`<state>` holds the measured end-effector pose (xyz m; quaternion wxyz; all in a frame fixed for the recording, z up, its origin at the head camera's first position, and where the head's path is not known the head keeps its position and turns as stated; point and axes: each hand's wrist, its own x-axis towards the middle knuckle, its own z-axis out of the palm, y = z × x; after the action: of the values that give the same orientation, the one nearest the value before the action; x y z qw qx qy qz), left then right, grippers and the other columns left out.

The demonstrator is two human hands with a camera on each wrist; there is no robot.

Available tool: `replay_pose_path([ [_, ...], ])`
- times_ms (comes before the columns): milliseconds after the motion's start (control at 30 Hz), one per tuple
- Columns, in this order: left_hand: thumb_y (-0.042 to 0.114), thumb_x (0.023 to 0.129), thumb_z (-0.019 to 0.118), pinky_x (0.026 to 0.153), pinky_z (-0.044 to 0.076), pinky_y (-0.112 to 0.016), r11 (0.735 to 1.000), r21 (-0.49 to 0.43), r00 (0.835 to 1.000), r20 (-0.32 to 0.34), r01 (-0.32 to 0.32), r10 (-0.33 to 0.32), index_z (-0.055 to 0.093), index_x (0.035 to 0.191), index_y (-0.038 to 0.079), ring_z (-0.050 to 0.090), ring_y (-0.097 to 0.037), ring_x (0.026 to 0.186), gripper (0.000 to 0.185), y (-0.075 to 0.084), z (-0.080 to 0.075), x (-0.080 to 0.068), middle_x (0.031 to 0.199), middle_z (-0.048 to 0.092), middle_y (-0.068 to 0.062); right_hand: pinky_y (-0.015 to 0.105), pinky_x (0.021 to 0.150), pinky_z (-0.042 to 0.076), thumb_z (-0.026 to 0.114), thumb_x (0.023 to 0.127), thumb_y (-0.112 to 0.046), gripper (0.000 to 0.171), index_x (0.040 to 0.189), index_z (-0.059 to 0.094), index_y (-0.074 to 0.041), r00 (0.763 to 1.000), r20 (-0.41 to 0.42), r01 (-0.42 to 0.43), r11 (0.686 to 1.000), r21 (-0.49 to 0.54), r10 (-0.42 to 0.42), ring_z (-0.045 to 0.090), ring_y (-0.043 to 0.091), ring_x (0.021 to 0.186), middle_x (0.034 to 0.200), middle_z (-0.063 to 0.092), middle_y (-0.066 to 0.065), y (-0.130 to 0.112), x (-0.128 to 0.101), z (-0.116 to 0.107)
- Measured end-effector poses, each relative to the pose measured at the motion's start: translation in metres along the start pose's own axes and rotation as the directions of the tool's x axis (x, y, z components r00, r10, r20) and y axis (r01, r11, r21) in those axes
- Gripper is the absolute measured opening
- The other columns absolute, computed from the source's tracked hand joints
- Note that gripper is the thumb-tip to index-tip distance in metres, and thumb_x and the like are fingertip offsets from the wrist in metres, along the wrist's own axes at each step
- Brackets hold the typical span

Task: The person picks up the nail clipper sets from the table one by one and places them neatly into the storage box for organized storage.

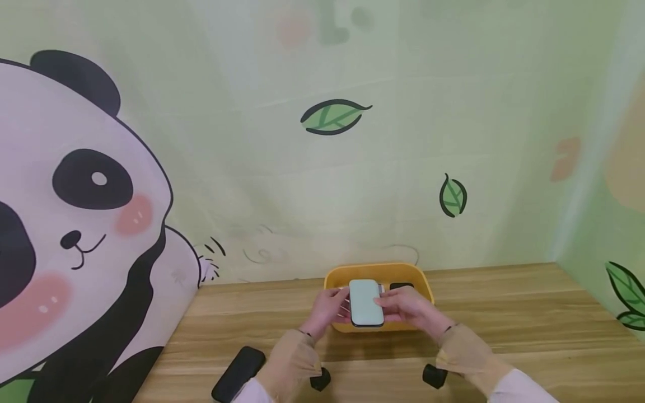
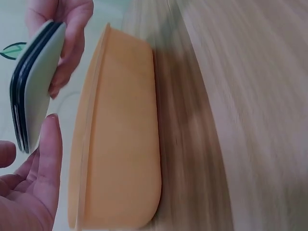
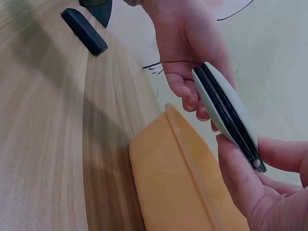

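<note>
A slim, pale green case (image 1: 366, 302) with rounded corners and black edges is up over the yellow-orange bin (image 2: 125, 130). My right hand (image 1: 408, 307) pinches its right side, thumb on the front face and fingers behind. In the right wrist view the case (image 3: 226, 113) shows edge-on, two pale shells with dark layers between and a small round silvery stud at the near end. At its left side is my left hand (image 1: 330, 308), fingers loosely spread, the thumb by the edge. The left fingers (image 2: 49, 144) stand beside the case's lower end.
A black oblong case (image 1: 238, 374) lies on the wooden table (image 1: 504, 313), left of the bin. Inside the bin a dark item (image 1: 401, 285) shows at the right. Behind the table hangs a green backdrop (image 1: 383, 184) with a panda and leaves.
</note>
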<state>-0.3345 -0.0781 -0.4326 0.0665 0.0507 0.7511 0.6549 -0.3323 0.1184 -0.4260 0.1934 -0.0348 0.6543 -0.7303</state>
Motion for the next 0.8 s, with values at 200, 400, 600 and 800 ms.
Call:
replay_pose_path([
  [200, 0.009, 0.092, 0.047, 0.042, 0.044, -0.022, 0.992, 0.118, 0.996, -0.069, -0.04, 0.048, 0.058, 0.084, -0.009, 0.046, -0.011, 0.045, 0.023, -0.004, -0.015, 0.011, 0.059, 0.052, -0.007, 0.037, 0.071, 0.049, 0.059, 0.088, -0.008, 0.041, 0.117, 0.045, 0.017, 1.0, -0.017, -0.001, 1.0, -0.009, 0.001, 0.061, 0.026, 0.079, 0.094, 0.062, 0.019, -0.002, 0.0, -0.003],
  [400, 0.005, 0.084, 0.053, 0.041, 0.031, -0.02, 0.943, 0.319, 0.969, -0.188, -0.097, 0.163, 0.061, 0.081, -0.008, 0.038, -0.009, 0.045, 0.015, -0.008, -0.028, 0.018, 0.055, 0.049, -0.004, 0.037, 0.07, 0.05, 0.06, 0.087, -0.007, 0.04, 0.116, 0.046, 0.017, 0.999, -0.044, -0.004, 1.0, -0.004, 0.004, 0.062, 0.026, 0.078, 0.094, 0.062, 0.02, -0.004, 0.001, -0.004],
  [600, 0.01, 0.083, 0.06, 0.055, 0.043, -0.03, 0.867, 0.494, 0.927, -0.292, -0.064, 0.235, 0.063, 0.086, -0.005, 0.051, -0.019, 0.062, 0.015, -0.01, -0.035, 0.019, 0.07, 0.057, -0.006, 0.037, 0.07, 0.05, 0.06, 0.087, -0.008, 0.04, 0.116, 0.047, 0.016, 0.998, -0.054, -0.011, 1.0, -0.001, 0.011, 0.062, 0.027, 0.078, 0.094, 0.062, 0.02, -0.005, 0.001, -0.004],
  [800, 0.021, 0.081, 0.063, 0.052, 0.042, -0.034, 0.848, 0.504, 0.859, -0.351, -0.163, 0.374, 0.057, 0.083, -0.001, 0.05, -0.022, 0.06, 0.022, -0.067, -0.048, 0.063, 0.068, 0.053, -0.007, 0.036, 0.069, 0.05, 0.059, 0.087, -0.006, 0.04, 0.116, 0.046, 0.017, 0.999, -0.044, -0.008, 1.0, 0.001, 0.008, 0.062, 0.026, 0.078, 0.092, 0.062, 0.019, -0.005, 0.001, -0.004],
])
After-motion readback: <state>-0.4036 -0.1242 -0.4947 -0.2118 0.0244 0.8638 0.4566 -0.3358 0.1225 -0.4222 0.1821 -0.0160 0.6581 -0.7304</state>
